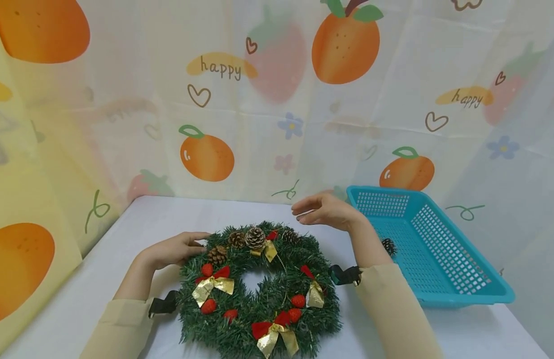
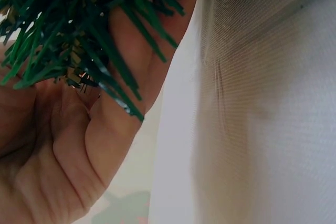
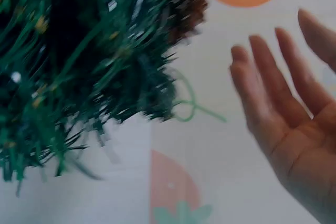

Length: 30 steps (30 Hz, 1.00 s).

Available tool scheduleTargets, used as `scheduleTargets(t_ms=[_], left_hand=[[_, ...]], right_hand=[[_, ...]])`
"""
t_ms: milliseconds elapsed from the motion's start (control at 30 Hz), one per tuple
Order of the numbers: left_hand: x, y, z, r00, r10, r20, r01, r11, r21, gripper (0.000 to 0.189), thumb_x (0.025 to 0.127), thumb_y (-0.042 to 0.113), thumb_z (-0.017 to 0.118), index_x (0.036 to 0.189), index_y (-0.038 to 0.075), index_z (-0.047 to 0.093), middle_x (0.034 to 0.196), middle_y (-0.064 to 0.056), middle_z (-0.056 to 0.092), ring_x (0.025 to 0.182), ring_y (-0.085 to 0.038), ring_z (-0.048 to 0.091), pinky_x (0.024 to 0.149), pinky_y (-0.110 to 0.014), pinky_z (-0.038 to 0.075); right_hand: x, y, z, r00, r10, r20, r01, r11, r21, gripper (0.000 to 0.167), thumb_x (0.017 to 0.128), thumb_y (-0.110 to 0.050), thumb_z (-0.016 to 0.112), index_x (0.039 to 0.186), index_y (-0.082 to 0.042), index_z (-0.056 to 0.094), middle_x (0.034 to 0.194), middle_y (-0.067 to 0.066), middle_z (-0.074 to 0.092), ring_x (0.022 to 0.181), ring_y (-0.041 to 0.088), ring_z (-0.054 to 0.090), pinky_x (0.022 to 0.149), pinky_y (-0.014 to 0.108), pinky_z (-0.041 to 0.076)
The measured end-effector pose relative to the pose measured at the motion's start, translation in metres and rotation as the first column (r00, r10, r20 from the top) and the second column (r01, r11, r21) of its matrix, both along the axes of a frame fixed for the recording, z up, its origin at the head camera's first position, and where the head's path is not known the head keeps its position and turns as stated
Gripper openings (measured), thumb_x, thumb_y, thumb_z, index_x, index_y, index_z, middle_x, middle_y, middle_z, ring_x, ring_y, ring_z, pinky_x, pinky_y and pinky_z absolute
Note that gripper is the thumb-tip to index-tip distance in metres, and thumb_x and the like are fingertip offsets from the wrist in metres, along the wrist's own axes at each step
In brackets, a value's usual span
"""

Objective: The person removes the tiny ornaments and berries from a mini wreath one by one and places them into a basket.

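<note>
A green Christmas wreath (image 1: 254,324) lies on the white table, with gold-and-red bows, red berries and several pine cones (image 1: 255,238) along its top. At its upper left edge my left hand (image 1: 180,249) grips the branches. The left wrist view shows fingers (image 2: 136,51) among the green needles (image 2: 79,30). My right hand (image 1: 328,212) is raised beyond the wreath's upper right edge, fingers loosely extended and holding nothing. In the right wrist view that hand (image 3: 294,114) is apart from the wreath (image 3: 94,61).
To the right stands a blue plastic basket (image 1: 465,299) with slotted walls; a dark pine cone (image 1: 388,247) lies inside near its left wall, close to my right forearm. A fruit-printed curtain (image 1: 268,149) hangs behind the white table (image 1: 169,214).
</note>
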State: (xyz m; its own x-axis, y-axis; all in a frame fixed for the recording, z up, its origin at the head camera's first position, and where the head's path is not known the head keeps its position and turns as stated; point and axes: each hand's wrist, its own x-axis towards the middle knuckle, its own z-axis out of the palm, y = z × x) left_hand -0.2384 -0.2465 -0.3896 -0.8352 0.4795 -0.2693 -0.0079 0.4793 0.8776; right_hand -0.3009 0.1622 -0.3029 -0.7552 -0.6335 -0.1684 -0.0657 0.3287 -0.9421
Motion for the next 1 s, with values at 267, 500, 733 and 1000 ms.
scheduleTargets(t_ms=[267,500,733,1000], left_hand=[[0.001,0.0,0.002,1.0,0.002,0.002,-0.002,1.0,0.001,0.059,0.105,0.017,0.046,0.158,0.005,0.023,0.153,-0.042,0.026,0.05,-0.01,0.022,0.052,-0.026,0.033],[0.0,0.0,0.002,1.0,-0.001,0.001,0.001,1.0,-0.004,0.059,0.105,0.018,0.046,0.158,0.004,0.022,0.153,-0.042,0.026,0.05,-0.01,0.021,0.052,-0.026,0.032],[0.0,0.0,0.002,1.0,0.003,0.003,-0.003,1.0,-0.005,0.061,0.105,0.018,0.048,0.158,0.004,0.021,0.152,-0.043,0.027,0.05,-0.01,0.02,0.052,-0.026,0.032],[0.0,0.0,0.001,1.0,0.006,0.002,-0.006,1.0,-0.006,0.062,0.104,0.019,0.048,0.158,0.003,0.021,0.152,-0.042,0.026,0.051,-0.01,0.02,0.053,-0.026,0.032]], right_hand=[[-0.011,0.003,-0.016,0.993,0.111,0.032,-0.111,0.994,0.007,0.051,0.091,0.0,0.065,0.139,0.005,0.05,0.15,0.025,0.045,0.141,0.041,0.044,0.11,0.045,0.045],[-0.016,0.003,-0.018,0.989,0.135,0.056,-0.138,0.989,0.047,0.05,0.09,-0.002,0.068,0.137,0.003,0.054,0.149,0.023,0.049,0.139,0.04,0.046,0.109,0.046,0.047],[-0.02,-0.003,-0.022,0.982,0.167,0.084,-0.175,0.979,0.1,0.049,0.091,0.0,0.066,0.138,0.001,0.054,0.151,0.021,0.047,0.139,0.039,0.046,0.108,0.042,0.047],[-0.017,-0.012,-0.021,0.985,0.159,0.074,-0.171,0.963,0.209,0.047,0.091,-0.005,0.069,0.136,-0.006,0.059,0.149,0.016,0.051,0.126,0.029,0.059,0.106,0.039,0.049]])
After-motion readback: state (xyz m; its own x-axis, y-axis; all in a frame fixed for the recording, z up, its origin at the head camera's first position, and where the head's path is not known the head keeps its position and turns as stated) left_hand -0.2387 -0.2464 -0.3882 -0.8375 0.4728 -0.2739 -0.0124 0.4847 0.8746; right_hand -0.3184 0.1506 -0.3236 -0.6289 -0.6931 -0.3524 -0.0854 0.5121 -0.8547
